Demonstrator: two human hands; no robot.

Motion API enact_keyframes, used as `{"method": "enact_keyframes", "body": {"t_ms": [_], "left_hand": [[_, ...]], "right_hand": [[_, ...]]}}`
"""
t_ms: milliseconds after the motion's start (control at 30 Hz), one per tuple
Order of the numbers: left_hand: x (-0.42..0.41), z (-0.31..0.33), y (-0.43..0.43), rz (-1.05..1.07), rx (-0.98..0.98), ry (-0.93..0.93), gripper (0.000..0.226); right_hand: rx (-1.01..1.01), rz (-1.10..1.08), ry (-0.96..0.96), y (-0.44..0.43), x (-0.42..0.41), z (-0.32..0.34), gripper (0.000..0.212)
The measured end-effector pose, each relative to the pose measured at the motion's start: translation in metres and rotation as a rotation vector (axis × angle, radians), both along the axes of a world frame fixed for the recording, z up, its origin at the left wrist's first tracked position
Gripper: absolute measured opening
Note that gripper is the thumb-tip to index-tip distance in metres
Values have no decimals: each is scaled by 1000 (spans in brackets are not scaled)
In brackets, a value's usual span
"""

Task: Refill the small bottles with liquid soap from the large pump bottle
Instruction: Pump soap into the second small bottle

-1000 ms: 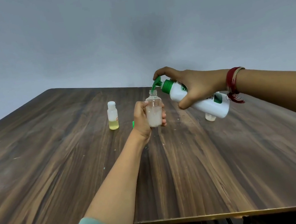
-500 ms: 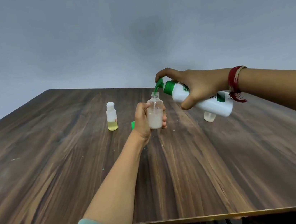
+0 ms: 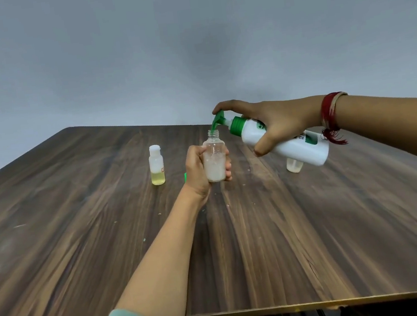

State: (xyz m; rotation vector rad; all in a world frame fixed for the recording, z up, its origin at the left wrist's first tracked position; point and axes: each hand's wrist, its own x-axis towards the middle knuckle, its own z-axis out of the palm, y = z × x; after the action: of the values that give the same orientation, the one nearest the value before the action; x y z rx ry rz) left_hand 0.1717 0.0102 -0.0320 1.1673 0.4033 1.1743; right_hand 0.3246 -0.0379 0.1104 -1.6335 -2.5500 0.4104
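Observation:
My left hand [image 3: 198,169] grips a small clear bottle [image 3: 214,162], uncapped and upright, about half full of whitish soap. My right hand [image 3: 274,122] holds the large white pump bottle [image 3: 290,144] tilted almost flat, index finger resting on its green pump head [image 3: 219,120]. The green spout points down into the small bottle's mouth. A second small bottle [image 3: 157,168] with a white cap and yellow liquid stands to the left. A third small clear bottle [image 3: 294,166] stands behind the big bottle, mostly hidden.
Everything is over a dark wooden table [image 3: 106,237] whose front edge runs along the bottom of the view. A small green piece [image 3: 185,177] peeks out on the table just left of my left hand. A plain grey wall rises behind.
The pump head has risen away from the green collar, showing the white stem. Both hands and bottles stay nearly where they were.

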Motion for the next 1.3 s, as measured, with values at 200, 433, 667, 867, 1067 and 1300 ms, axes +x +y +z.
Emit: {"method": "enact_keyframes", "body": {"t_ms": [200, 433, 667, 867, 1067, 1300], "left_hand": [[3, 0, -2, -24, 0, 27, 45], [0, 1, 0, 10, -8, -22, 46], [-1, 1, -1, 0, -3, -24, 46], [3, 1, -4, -23, 11, 13, 45], [0, 3, -2, 4, 0, -41, 46], [-2, 3, -2, -8, 7, -37, 45]], "right_hand": [[33, -13, -12, 0, 0, -1, 82], [-27, 1, 13, 3, 1, -2, 104], [-11, 0, 39, 0, 0, -4, 97], [50, 8, 22, -1, 1, -2, 81], [1, 8, 14, 2, 0, -4, 102], [-6, -4, 20, -2, -3, 0, 98]]}}
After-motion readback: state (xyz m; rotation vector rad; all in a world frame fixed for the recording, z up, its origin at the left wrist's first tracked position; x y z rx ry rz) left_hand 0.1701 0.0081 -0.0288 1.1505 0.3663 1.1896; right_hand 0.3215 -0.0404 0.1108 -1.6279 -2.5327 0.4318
